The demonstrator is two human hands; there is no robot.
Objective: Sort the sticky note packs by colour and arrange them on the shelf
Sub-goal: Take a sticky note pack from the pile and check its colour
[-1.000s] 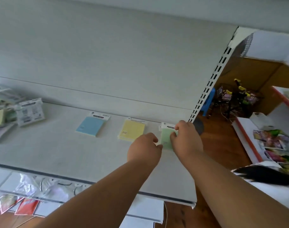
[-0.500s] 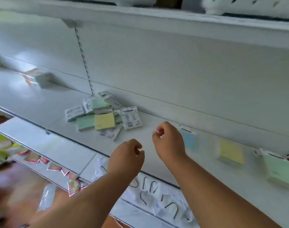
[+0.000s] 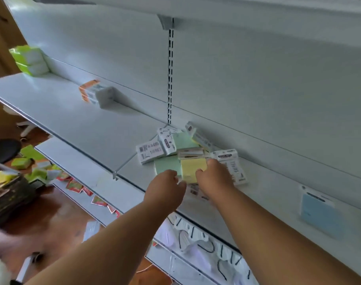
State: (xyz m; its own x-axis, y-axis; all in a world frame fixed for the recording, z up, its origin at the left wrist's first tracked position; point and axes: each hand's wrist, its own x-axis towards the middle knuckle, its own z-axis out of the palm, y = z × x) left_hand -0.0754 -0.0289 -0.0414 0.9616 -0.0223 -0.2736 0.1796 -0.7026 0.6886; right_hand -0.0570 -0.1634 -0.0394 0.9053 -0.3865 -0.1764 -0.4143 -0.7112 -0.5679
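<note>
- One blue sticky note pack (image 3: 319, 212) lies flat on the shelf (image 3: 72, 120), alone and well to the right of the rest; by its placing it looks already sorted.
- Most of the work seems left: the unsorted pile (image 3: 181, 149) of green, yellow and face-down white-backed packs sits jumbled against the back panel.
- The yellow pack (image 3: 193, 168) lies at the pile's near edge, beside a green pack (image 3: 167, 164).
- The right hand (image 3: 215, 174) rests on the yellow pack's right edge, fingers curled; whether it grips is unclear.
- The left hand (image 3: 167, 190), loosely curled and holding nothing visible, sits just before the green pack.
</note>
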